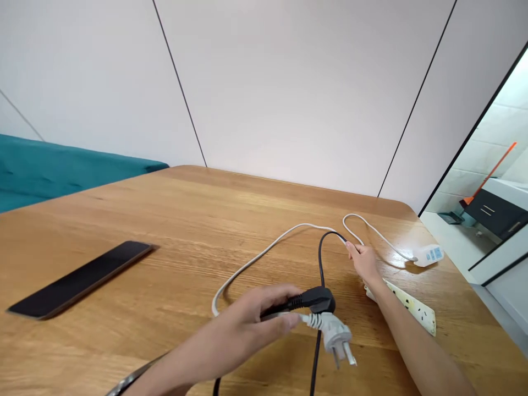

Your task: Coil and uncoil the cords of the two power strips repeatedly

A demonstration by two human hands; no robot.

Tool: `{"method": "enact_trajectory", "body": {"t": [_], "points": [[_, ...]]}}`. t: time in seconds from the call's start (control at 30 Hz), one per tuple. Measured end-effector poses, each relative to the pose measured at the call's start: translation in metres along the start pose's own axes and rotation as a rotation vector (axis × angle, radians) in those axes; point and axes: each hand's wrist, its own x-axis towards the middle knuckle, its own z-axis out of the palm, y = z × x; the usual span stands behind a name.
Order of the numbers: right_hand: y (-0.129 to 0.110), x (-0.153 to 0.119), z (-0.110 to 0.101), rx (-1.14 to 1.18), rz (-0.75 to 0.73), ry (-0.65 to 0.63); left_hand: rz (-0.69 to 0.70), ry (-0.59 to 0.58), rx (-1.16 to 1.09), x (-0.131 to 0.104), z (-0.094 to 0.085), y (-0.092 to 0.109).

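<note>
My left hand (258, 316) is closed around two cords just behind their plugs. The black plug (319, 301) lies above the white plug (335, 331), whose metal prongs point down to the right. Farther off, my right hand (365, 265) pinches the black cord (320, 256) and seems to have the white cord (264, 250) in the same grip. Partly hidden under my right forearm is a white power strip (423, 313) with dark socket holes. Beyond it, a smaller white block with blue sockets (433, 254) sits at the end of a white cord.
A dark flat tablet-like device (82, 278) lies on the left of the wooden table (173, 209). Behind the table stands a pale panelled wall (289, 93). A teal seat (70, 168) is at the left, and a doorway at the right shows an orange-handled broom (493, 175).
</note>
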Motion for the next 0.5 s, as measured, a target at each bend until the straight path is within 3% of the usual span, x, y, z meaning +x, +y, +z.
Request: {"method": "enact_trajectory", "body": {"t": [0.17, 0.23, 0.33, 0.5], "points": [[0.001, 0.0, 0.0, -0.021, 0.01, 0.017, 0.055, -0.23, -0.155, 0.008, 0.017, 0.012], [0.002, 0.0, -0.001, -0.019, 0.017, 0.018, 0.043, -0.198, -0.221, 0.012, 0.013, 0.01], [0.002, 0.002, -0.002, -0.015, 0.03, 0.017, 0.002, 0.068, -0.424, 0.018, -0.012, 0.0], [0.008, 0.006, -0.005, -0.022, 0.049, 0.052, 0.023, 0.719, -0.72, 0.014, -0.097, -0.004]]}}
